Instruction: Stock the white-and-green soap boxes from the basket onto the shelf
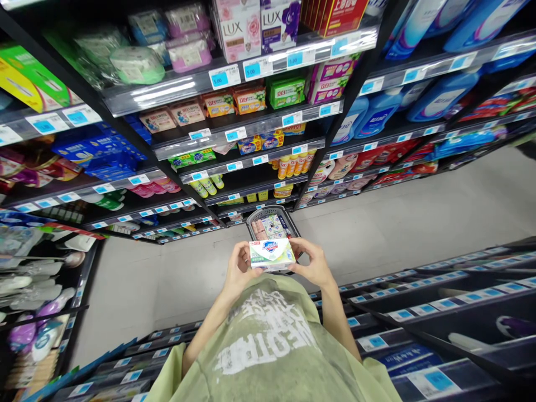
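Between my two hands, in front of my chest, is a white and green soap box (272, 254) with a blue and red shield logo facing up. My left hand (240, 262) grips its left end, thumb at the near edge and fingers curled behind. On the right end my right hand (310, 261) closes the same way. Beyond the box a dark grey shopping basket (268, 210) rests on the floor, partly hidden by the box and my hands. Inside it lie pink packs (258, 230) and several white and green boxes (274, 228).
Shelves of boxed soaps (240, 28), bar packs (287, 92) and blue detergent bottles (444, 95) rise ahead. Grey floor (402, 223) runs along the aisle. Behind me, another shelf (452, 307) stands close on the near side. Brushes (37, 279) hang at the left.
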Demonstrator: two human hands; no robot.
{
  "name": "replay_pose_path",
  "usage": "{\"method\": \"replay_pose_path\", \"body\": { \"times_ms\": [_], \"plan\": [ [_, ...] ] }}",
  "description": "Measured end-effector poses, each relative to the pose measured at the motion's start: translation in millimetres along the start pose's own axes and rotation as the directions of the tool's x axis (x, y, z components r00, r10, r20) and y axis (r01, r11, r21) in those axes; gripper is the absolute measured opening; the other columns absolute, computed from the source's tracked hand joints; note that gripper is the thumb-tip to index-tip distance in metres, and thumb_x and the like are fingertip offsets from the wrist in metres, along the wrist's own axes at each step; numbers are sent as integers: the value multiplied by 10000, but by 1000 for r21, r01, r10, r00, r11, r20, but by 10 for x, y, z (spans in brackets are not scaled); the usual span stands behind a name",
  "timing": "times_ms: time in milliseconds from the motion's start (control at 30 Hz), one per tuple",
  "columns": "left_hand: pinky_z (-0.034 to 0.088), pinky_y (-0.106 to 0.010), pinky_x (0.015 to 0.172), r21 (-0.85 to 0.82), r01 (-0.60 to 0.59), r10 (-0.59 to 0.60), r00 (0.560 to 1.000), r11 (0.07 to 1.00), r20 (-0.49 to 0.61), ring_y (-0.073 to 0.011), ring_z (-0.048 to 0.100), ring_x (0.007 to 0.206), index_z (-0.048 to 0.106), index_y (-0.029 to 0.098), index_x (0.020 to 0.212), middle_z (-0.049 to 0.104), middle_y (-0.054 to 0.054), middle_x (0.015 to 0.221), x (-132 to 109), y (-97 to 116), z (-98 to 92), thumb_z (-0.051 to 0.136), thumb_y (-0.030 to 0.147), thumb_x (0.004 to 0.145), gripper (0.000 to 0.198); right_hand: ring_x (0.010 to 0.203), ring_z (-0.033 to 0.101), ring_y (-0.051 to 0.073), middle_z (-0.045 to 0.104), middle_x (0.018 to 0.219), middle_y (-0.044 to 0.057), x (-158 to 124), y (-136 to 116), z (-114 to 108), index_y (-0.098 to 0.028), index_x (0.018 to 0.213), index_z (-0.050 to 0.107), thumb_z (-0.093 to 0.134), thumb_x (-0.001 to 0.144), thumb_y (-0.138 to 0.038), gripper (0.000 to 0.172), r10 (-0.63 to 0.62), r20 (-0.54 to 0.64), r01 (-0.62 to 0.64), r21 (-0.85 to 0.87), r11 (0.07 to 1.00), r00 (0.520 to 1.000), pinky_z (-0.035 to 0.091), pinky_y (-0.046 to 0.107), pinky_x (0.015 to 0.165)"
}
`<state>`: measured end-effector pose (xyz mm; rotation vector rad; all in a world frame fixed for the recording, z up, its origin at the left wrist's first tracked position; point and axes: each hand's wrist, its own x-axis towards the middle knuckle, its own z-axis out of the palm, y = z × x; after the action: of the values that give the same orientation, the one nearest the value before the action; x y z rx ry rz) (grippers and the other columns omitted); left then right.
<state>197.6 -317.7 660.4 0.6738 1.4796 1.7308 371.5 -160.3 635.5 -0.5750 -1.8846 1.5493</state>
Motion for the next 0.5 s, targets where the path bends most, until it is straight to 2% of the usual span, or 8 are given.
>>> {"method": "replay_pose_path", "body": {
  "times_ms": [167,333,500],
  "plan": [
    [460,-290,799,-9,-45,46,999,999,14,-225,601,979,594,224,1150,645,-57,1057,-1,-33,-29,966,514,556,759,747,655,190,729,1008,62,-1,4,-11,-213,1198,695,912,657,-525,661,6,10,-6,36,999,1000,544,316,642],
    [458,-307,816,8,-32,32,999,999,9,-236,598,987,586,221,1165,637,-58,1037,-3,-44,-34,961,521,559,774,759,658,189,728,1051,66,-7,18,-19,-225,1221,690,919,659,-514,672,-8,12,8,38,999,1000,552,321,652],
    [445,-285,777,3,-39,38,999,999,37,-207,575,919,583,233,1176,602,-28,961,-9,-39,-49,968,480,562,766,801,670,199,724,1112,77,-13,14,-29,-231,1237,685,938,624,-511,720,-4,24,2,78,997,1000,581,332,668]
  ]
}}
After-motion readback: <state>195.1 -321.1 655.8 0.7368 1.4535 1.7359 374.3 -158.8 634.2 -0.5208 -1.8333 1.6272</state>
